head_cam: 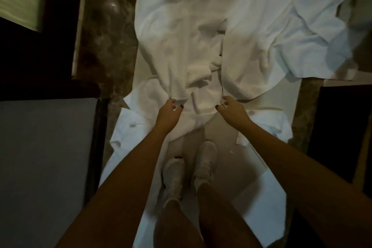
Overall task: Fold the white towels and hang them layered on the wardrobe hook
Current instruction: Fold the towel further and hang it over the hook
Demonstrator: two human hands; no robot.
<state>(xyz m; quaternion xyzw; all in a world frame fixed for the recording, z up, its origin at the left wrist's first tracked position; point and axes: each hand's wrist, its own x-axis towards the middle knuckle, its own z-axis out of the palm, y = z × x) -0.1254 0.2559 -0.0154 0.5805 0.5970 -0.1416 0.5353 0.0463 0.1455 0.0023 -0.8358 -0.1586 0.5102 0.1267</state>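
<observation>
Head view, looking straight down: far left of the left grip [170, 110] lies a grey panel [46, 157], and beyond it a strip of dark marble floor [104, 36]. The left grip is closed in a pinch, thumb against curled fingers, on the near edge of a textured white towel [177, 56]. That towel spreads away from both grips across the floor. Between the grips, and nearer the person, stand two pale shoes [174, 175]. The right grip [231, 106] is likewise curled, pinching a second point of the white edge just in front of it. Holding two points apart probably serves to lift the edge evenly and straighten it for a fold.

Under both grips a smoother white cloth [128, 133] lies flat, perhaps to keep the towels off the floor. Beyond and to the right of the right grip sits a crumpled white cloth [314, 32], untouched.

Count: two grips, two shoes, and seemingly three white pieces, though the overlaps make that uncertain. No wardrobe hook is in view.
</observation>
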